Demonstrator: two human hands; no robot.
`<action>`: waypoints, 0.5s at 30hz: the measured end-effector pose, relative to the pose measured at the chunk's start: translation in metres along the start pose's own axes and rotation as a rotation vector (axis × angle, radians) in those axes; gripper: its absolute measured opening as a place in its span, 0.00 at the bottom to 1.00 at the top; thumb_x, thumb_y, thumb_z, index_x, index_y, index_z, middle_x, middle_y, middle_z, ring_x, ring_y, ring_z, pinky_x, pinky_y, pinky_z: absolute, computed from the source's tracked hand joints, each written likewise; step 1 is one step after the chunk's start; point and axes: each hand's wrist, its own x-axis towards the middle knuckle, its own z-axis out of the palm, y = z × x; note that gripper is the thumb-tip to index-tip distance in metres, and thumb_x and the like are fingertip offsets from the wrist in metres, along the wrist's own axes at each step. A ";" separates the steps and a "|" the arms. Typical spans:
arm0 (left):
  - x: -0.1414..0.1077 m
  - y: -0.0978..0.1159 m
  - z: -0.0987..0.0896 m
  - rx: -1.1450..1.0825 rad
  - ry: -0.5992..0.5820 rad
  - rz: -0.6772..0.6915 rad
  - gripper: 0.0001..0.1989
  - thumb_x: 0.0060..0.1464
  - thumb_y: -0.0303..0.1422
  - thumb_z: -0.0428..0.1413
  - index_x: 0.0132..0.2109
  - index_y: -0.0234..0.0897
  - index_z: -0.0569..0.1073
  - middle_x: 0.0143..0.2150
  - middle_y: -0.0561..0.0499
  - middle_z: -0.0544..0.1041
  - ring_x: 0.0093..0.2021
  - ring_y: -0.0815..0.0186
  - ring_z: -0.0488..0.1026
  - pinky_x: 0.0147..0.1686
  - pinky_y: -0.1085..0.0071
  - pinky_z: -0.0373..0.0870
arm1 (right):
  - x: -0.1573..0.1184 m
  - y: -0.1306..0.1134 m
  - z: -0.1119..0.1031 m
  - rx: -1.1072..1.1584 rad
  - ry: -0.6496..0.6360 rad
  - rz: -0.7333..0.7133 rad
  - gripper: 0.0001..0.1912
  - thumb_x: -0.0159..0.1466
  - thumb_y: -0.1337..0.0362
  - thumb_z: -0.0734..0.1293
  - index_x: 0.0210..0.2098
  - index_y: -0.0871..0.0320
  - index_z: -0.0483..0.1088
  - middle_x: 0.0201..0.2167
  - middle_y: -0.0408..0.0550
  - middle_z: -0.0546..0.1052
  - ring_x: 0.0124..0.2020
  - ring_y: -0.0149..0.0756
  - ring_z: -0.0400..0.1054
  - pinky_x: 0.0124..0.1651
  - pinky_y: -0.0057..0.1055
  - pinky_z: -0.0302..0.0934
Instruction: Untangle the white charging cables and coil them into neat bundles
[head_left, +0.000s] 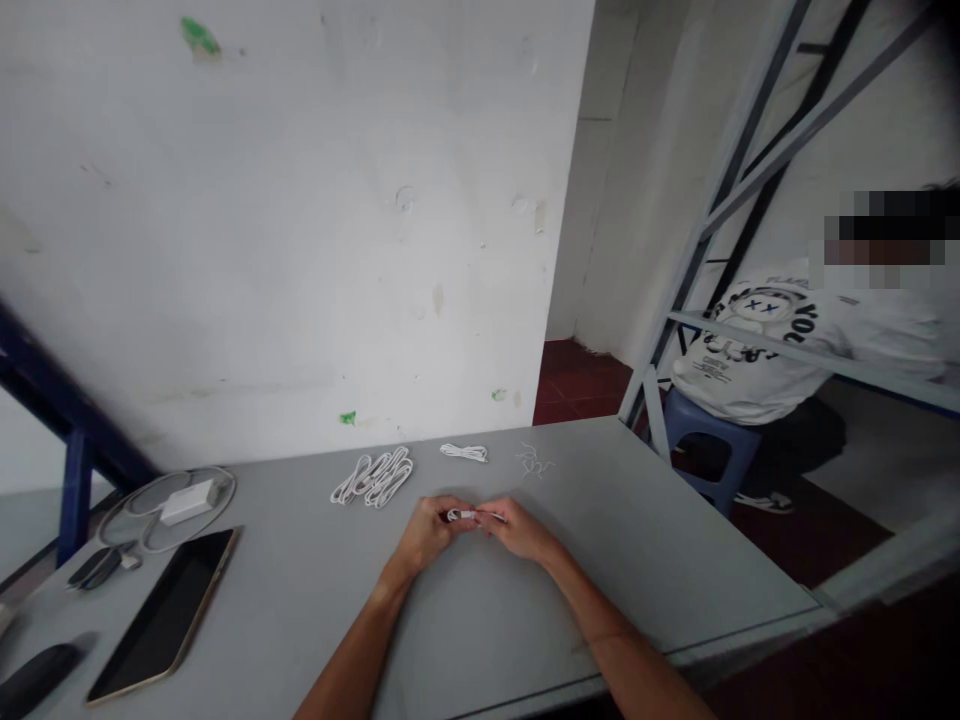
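The head view has, in the lower left corner, a dark, smoothly rounded object (pixel 37 682) on the matte grey tabletop (pixel 300 620). Beside it, a flat tablet (pixel 165 615) with a glossy black face and a thin gold-toned edge lies at a slant.

At lower centre, the left hand (pixel 433 528) and right hand (pixel 516 527) meet fingertip to fingertip, thumbs and fingers pinched nearly closed on a small white cable (pixel 465 515). A looped part of it shows at the left fingers; the rest is mostly hidden by the hands.

At left, small dark objects (pixel 96 567) lie above the tablet, near a pale plug (pixel 130 562). Farther back, a boxy white adapter (pixel 189 502) sits within wide loops of pale cord (pixel 235 500).

Toward the rear edge, left of centre, smooth white cables are folded into long oval coils (pixel 373 478) that lie close together. Right of these is a slimmer white bundle (pixel 465 453), then a loose tangle of thin, kinked white strands (pixel 534 462).

Behind the tabletop stands a white wall (pixel 300 220), scuffed and flecked with green. At the right of the frame, beyond metal bars (pixel 787 150), a person (pixel 780 350) in a printed white shirt sits on a blue stool (pixel 709 440) above dark red flooring (pixel 581 380).
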 end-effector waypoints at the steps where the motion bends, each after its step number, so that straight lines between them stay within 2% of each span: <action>1: 0.000 -0.003 -0.001 0.009 0.018 -0.001 0.15 0.57 0.45 0.64 0.40 0.37 0.86 0.32 0.48 0.82 0.31 0.63 0.72 0.33 0.70 0.65 | 0.002 0.001 0.003 -0.044 0.068 -0.045 0.13 0.59 0.56 0.62 0.25 0.55 0.73 0.18 0.38 0.70 0.21 0.32 0.61 0.26 0.27 0.53; 4: -0.002 -0.013 -0.001 0.069 0.078 0.004 0.15 0.57 0.45 0.64 0.42 0.39 0.85 0.36 0.47 0.84 0.35 0.60 0.76 0.39 0.68 0.70 | 0.004 0.004 0.008 -0.139 0.255 -0.147 0.11 0.58 0.58 0.64 0.37 0.53 0.74 0.31 0.45 0.77 0.33 0.40 0.70 0.36 0.32 0.62; 7: -0.009 -0.022 -0.001 0.151 0.138 0.025 0.19 0.55 0.44 0.66 0.50 0.40 0.82 0.47 0.43 0.84 0.46 0.54 0.79 0.50 0.60 0.74 | -0.003 0.005 0.007 -0.252 0.339 -0.213 0.16 0.57 0.58 0.66 0.44 0.52 0.72 0.40 0.50 0.76 0.42 0.44 0.70 0.46 0.38 0.62; 11: -0.028 -0.031 -0.001 0.331 0.166 0.084 0.30 0.56 0.46 0.64 0.63 0.38 0.74 0.62 0.37 0.77 0.62 0.48 0.73 0.63 0.50 0.69 | -0.025 0.011 -0.002 -0.427 0.322 -0.215 0.30 0.54 0.53 0.68 0.55 0.49 0.63 0.52 0.53 0.71 0.54 0.50 0.63 0.56 0.42 0.57; 15: -0.055 -0.040 0.000 0.605 0.176 0.072 0.40 0.59 0.54 0.59 0.69 0.34 0.67 0.70 0.32 0.69 0.70 0.43 0.65 0.68 0.45 0.63 | -0.048 0.022 -0.009 -0.601 0.253 -0.117 0.43 0.51 0.46 0.68 0.62 0.47 0.51 0.63 0.53 0.59 0.63 0.54 0.52 0.63 0.46 0.47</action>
